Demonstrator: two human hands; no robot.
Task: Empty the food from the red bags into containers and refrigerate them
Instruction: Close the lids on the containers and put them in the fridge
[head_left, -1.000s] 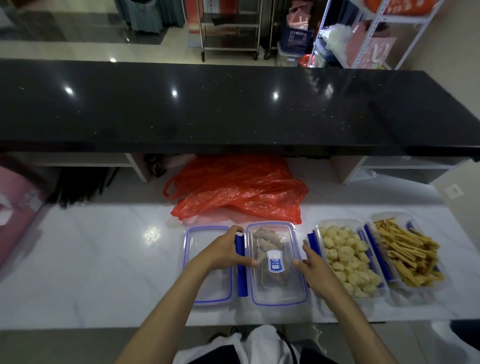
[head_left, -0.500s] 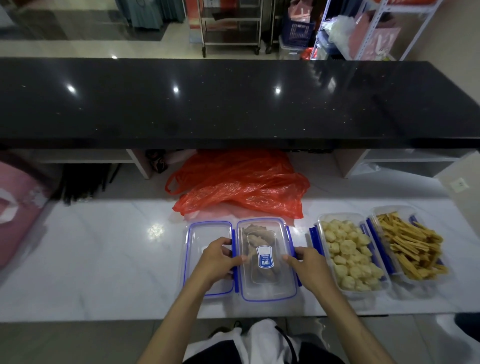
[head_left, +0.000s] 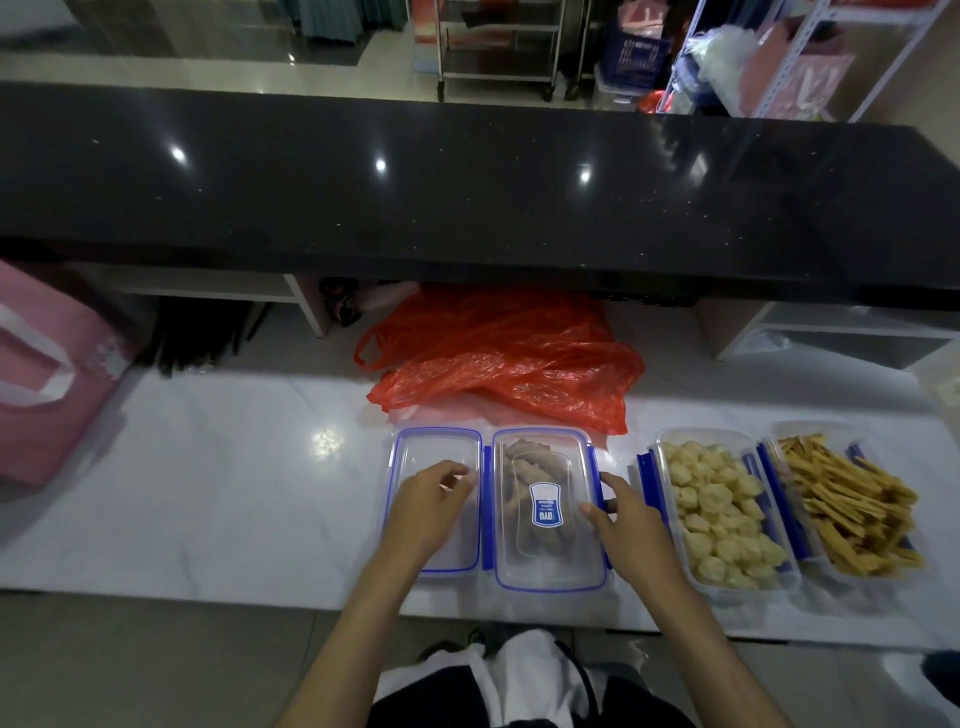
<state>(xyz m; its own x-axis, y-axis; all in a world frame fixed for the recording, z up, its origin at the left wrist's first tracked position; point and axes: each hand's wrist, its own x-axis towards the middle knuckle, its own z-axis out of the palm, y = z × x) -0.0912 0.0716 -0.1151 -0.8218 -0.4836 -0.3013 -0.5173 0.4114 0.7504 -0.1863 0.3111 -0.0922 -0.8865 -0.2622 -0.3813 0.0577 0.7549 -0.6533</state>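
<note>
Far left of frame: a pink bag (head_left: 47, 374) is sitting at the table edge, not part of the job.

Centre, at the back: the red bags (head_left: 509, 358) are lying slack and flattened on the white table (head_left: 208, 483), judged emptied.

Lower centre, left of the pair: a clear lid (head_left: 434, 499) with a blue rim is lying flat, touching the lidded container beside it. The left hand (head_left: 426, 512) is resting over this lid, fingers loosely curled and grasping nothing that shows; whether the fingertips are pressing down cannot be told.

Lower centre: the lidded container (head_left: 545, 506) is holding brownish food, with a blue-labelled lid sitting on top. The right hand (head_left: 626, 525) is at its right edge, fingers bent at the blue side clip, thumb on the lid corner. Whether that clip is already snapped is not clear.

Right of centre: an open container of pale round pieces (head_left: 719, 512) is standing uncovered, blue clips flared out.

Far right: an open container of yellow sticks (head_left: 847, 504) is standing just beside it, also uncovered.

Step in hand, as judged: sealing the middle container. Filling is looking finished; lidding is one of three.

Next move is calling for firm downward pressure on each side clip, then placing the spare lid on an open container. Only one spare lid is showing. The refrigerator is not in view.
</note>
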